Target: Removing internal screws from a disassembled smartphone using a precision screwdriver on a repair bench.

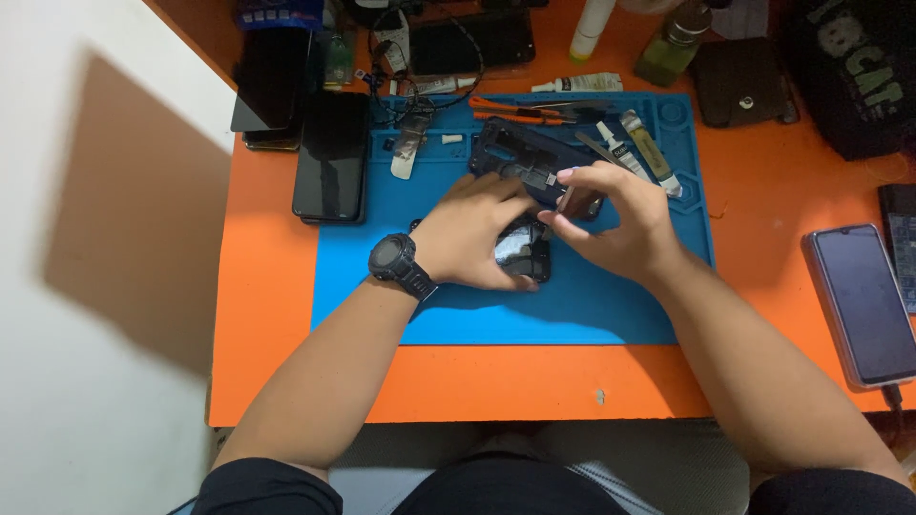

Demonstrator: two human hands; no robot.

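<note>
Both hands meet over a blue mat [592,305] on the orange worktop [267,315]: left hand [472,234] clasps a dark opened phone [525,250], right hand [615,219] pinches at its upper edge.

Small dark device [523,250] mostly hidden under left hand [472,234]; right hand [615,224] pinch contents too small to tell; black bag [849,76] at 2 o'clock cut by edge.

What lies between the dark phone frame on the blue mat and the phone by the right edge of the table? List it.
In the head view, between the phone frame and the phone: glue tubes, the blue mat edge, then bare orange table.
</note>
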